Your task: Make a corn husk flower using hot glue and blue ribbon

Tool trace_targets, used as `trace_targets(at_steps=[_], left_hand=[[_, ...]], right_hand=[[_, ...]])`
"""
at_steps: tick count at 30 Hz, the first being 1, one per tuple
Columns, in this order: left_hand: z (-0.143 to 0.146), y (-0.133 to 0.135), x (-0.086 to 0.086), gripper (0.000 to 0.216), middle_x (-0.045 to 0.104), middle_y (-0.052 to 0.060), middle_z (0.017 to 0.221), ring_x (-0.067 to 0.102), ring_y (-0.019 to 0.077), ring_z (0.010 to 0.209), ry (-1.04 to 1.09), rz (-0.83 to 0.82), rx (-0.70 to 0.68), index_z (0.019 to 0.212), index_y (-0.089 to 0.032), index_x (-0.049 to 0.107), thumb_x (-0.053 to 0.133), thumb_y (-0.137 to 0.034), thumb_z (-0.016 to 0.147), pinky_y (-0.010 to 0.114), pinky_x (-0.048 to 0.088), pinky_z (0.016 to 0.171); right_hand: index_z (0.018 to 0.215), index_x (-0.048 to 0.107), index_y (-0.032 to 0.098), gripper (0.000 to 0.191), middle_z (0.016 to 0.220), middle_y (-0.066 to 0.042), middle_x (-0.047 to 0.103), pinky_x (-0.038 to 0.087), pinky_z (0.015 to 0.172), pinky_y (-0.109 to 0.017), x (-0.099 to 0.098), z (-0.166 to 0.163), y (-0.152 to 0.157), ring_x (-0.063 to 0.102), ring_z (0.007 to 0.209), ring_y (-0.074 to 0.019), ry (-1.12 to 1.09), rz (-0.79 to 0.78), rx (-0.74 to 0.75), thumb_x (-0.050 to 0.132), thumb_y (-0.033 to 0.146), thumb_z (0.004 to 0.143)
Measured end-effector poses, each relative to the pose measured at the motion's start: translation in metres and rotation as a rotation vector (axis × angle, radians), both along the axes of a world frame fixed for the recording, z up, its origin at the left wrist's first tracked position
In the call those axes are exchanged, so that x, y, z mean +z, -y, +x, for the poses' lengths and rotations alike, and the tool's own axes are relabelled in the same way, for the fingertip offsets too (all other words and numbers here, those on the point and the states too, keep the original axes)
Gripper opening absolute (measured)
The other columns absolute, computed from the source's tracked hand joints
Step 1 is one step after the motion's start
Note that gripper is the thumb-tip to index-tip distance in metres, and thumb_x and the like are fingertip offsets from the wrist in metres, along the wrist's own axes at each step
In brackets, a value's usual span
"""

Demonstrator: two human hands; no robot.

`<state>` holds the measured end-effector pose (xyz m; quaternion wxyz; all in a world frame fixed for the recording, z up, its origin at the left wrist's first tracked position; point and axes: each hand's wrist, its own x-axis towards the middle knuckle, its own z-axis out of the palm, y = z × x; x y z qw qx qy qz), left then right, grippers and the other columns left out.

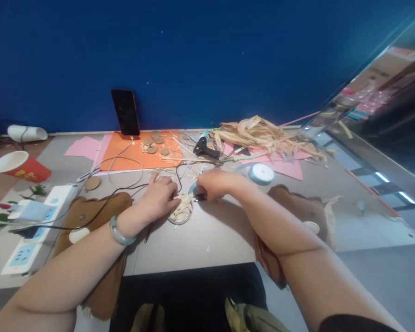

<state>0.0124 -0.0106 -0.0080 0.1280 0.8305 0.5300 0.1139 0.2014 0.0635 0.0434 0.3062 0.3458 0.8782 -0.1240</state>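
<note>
My left hand (161, 196), a bracelet at its wrist, has its fingers curled and its thumb against a small round piece (180, 211) covered with pale husk scraps and edged by a grey rim. Just to the right of that piece, my right hand (214, 182) is closed around a small dark-handled tool (201, 197) with a metallic tip; its exact kind is partly hidden. The tip is close to the round piece's right edge. Beyond the right hand stands a spool of light-blue ribbon (261, 173).
Dried corn husks (256, 133) and a glue gun (206, 148) lie at the back. Wooden discs rest on orange paper (124, 161), by a propped phone (125, 112). Power strip (41, 230) and red paper cup (20, 167) stand left. Brown cushions (107, 276) lie under both forearms.
</note>
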Motion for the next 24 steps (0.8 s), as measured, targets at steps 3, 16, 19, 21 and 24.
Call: trace_targets(at_steps=[3, 16, 19, 21, 24], left_hand=[[-0.002, 0.0, 0.006, 0.01, 0.06, 0.006, 0.084, 0.057, 0.0247, 0.092, 0.008, -0.007, -0.013, 0.08, -0.018, 0.06, 0.054, -0.026, 0.078, 0.054, 0.022, 0.108], [-0.003, 0.0, 0.011, 0.015, 0.063, 0.007, 0.083, 0.056, 0.0235, 0.087, 0.016, -0.032, -0.055, 0.076, -0.019, 0.063, 0.048, -0.016, 0.076, 0.046, 0.035, 0.095], [-0.002, 0.0, 0.013, 0.014, 0.062, 0.006, 0.082, 0.056, 0.0233, 0.086, 0.018, -0.038, -0.059, 0.074, -0.019, 0.062, 0.049, -0.02, 0.079, 0.045, 0.036, 0.094], [-0.001, 0.0, 0.013, 0.012, 0.061, 0.006, 0.08, 0.055, 0.0235, 0.085, 0.015, -0.044, -0.055, 0.073, -0.019, 0.061, 0.052, -0.025, 0.079, 0.045, 0.036, 0.094], [0.0, -0.001, 0.01, 0.011, 0.059, 0.006, 0.08, 0.054, 0.0242, 0.085, -0.002, -0.036, -0.063, 0.074, -0.018, 0.06, 0.056, -0.027, 0.078, 0.046, 0.037, 0.093]], right_hand=[[0.079, 0.072, 0.014, 0.024, 0.076, -0.009, 0.07, 0.035, 0.052, -0.027, -0.001, 0.002, -0.001, 0.06, 0.063, -0.0209, 0.003, -0.025, 0.016, 0.068, 0.024, 0.058], [0.099, 0.071, 0.022, 0.032, 0.094, -0.008, 0.072, 0.033, 0.059, -0.026, 0.0, 0.004, -0.003, 0.062, 0.081, -0.0213, -0.246, 0.122, -0.023, 0.059, 0.017, 0.07], [0.087, 0.073, 0.018, 0.023, 0.084, -0.009, 0.072, 0.032, 0.057, -0.027, 0.004, 0.006, -0.002, 0.061, 0.074, -0.0209, -0.14, 0.07, 0.001, 0.06, 0.017, 0.068], [0.083, 0.073, 0.017, 0.02, 0.08, -0.009, 0.071, 0.032, 0.056, -0.027, 0.009, 0.007, -0.001, 0.06, 0.07, -0.0198, -0.128, 0.057, 0.007, 0.059, 0.017, 0.069], [0.081, 0.072, 0.017, 0.017, 0.079, -0.008, 0.071, 0.031, 0.055, -0.026, 0.015, 0.008, -0.001, 0.059, 0.068, -0.0181, -0.169, 0.085, -0.027, 0.057, 0.016, 0.072]])
